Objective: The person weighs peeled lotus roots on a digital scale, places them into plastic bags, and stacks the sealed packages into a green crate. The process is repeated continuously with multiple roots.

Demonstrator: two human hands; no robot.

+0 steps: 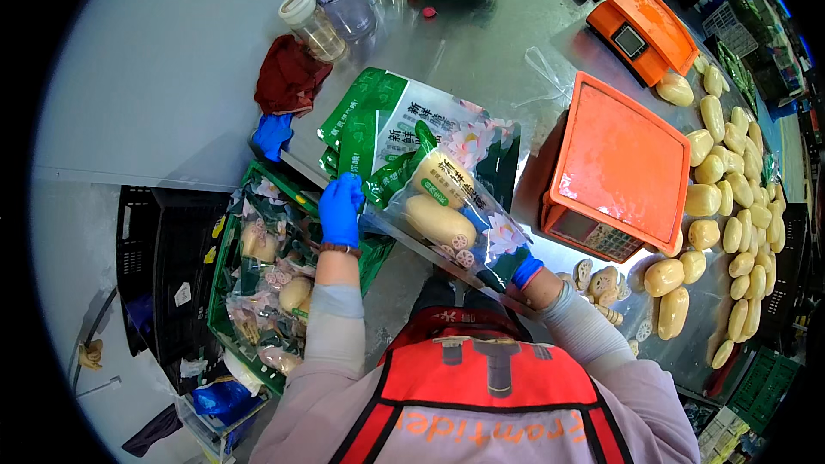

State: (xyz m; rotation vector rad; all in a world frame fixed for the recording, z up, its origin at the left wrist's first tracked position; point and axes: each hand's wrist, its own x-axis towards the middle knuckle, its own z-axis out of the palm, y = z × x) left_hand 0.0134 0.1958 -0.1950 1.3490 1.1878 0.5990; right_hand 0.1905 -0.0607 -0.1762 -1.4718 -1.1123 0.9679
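Note:
A printed plastic bag of lotus root [438,206], with a green top strip and clear film, is tilted over the near edge of the steel table. My left hand [341,209], in a blue glove, pinches the bag at its green top end. My gloved right hand [525,267] supports it from beneath at the other end; its fingers are mostly hidden, with some blue showing through the film. Pale lotus root pieces lie inside. Behind the held bag, flat printed bags [374,103] are stacked on the table.
An orange scale [622,161] stands right of the bag, a second orange scale [644,26] behind it. Peeled lotus roots [702,200] cover the table's right side. Filled bags lie in a green crate [222,309] at lower left. Bottles [345,3] and a dark red cloth [290,77] sit far left.

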